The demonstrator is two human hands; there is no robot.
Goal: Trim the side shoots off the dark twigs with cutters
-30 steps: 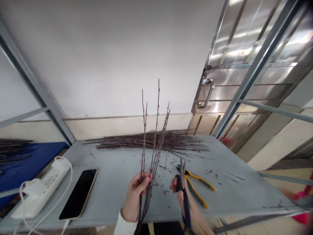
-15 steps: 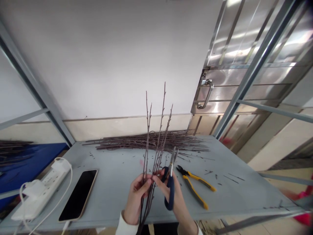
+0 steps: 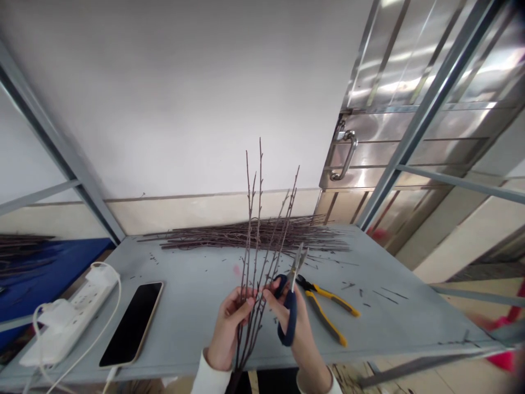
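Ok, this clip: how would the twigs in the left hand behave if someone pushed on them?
The thin twigs stand straight above the left hand with little droop, so they are probably light and fairly stiff. Their slender tips look likelier to snap than bend far. Loose ones would probably roll a little on the grey table.

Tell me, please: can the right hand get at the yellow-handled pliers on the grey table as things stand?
Probably yes: the right hand is close beside the yellow-handled pliers with nothing between them, but it holds blue-handled scissors, likely to be put down first.
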